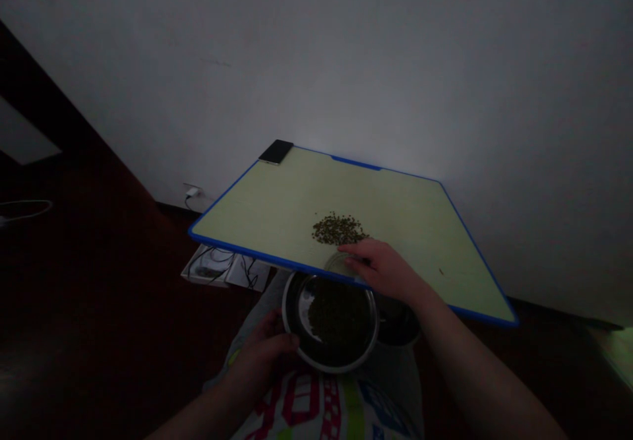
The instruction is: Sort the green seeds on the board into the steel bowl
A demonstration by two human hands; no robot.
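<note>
A mound of small dark green beans [339,229] lies on the pale green table [277,196], just beyond my right grip [378,268]. That grip rests half-curled and palm down near the table's blue front edge, its fingers [353,250] reaching over a small clear dish [339,264]. I cannot tell whether it is holding the dish or only touching it.

Below and to the left of that grip, my left grip [262,361] is closed on the rim of a steel bowl [330,321], which sits just below the table's front edge. The bowl holds a mass of similar beans [336,311]. A dark round container [398,324] sits just beside the bowl, beneath my right forearm [445,341].

Far beyond both grips, a black phone [275,152] lies on the table's back corner. Patterned clothing [316,407] shows beneath the bowl.
</note>
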